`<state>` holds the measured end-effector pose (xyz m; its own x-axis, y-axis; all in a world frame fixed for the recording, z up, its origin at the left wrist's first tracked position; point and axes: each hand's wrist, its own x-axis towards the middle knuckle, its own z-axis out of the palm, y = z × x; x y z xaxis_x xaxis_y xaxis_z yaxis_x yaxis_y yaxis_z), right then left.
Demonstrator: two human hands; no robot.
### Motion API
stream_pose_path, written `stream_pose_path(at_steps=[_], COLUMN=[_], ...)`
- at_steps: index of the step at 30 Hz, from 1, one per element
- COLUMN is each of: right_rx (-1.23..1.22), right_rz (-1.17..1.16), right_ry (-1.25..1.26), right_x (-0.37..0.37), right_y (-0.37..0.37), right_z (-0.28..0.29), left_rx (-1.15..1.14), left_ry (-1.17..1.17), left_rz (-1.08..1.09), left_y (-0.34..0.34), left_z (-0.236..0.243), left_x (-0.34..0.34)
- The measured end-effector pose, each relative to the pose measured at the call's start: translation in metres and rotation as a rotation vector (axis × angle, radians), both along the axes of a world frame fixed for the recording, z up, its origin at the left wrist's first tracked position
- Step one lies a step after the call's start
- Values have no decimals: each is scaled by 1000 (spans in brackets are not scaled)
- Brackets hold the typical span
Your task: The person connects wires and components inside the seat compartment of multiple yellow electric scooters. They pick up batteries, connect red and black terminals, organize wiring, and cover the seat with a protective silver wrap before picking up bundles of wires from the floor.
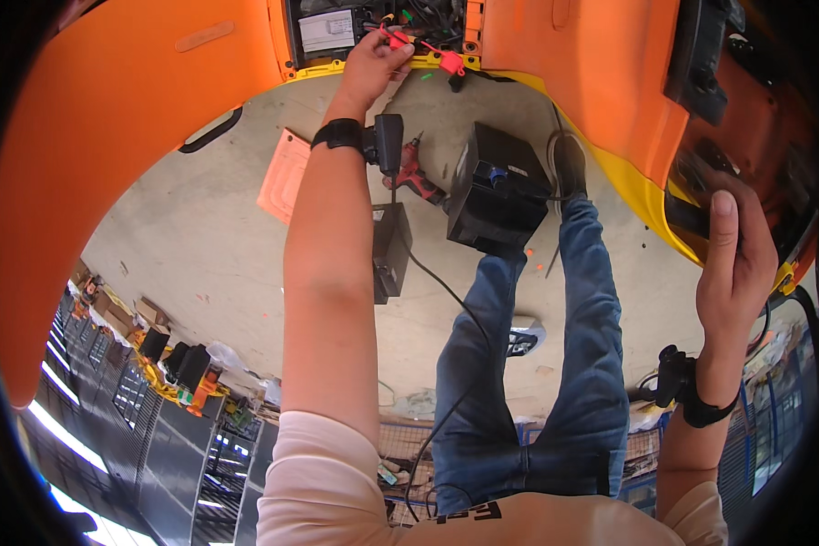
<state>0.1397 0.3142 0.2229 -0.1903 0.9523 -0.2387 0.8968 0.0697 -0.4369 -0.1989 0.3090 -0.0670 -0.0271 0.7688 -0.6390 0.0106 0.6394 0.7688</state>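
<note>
My left hand reaches into an open compartment in the orange machine body. Its fingers pinch a red wire with a red connector. A second red connector hangs just right of it, among dark wiring. My right hand is far to the right, with fingers curled over a dark edge of the orange panel and the thumb pointing up. Both wrists carry a black strap with a small black device.
My legs in blue jeans stretch over a concrete floor. On it lie a large black box, a smaller black box with a cable, a red power drill and an orange sheet.
</note>
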Motion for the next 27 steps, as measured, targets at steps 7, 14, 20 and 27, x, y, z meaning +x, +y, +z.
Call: stream_pose_path(at_steps=[7, 14, 20, 27], right_rx=[-37, -74, -97, -104], right_rz=[2, -16, -32, -44], right_ry=[-13, -7, -27, -17], right_x=[2, -2, 0, -1], right_y=[1, 2, 2, 3], right_z=[1, -2, 3, 1], left_rx=[96, 187, 170, 52], left_ry=[106, 253, 238, 257], left_rz=[-61, -98, 112, 315], left_y=[-6, -20, -25, -19], left_z=[-6, -21, -9, 0], left_x=[1, -3, 15, 24])
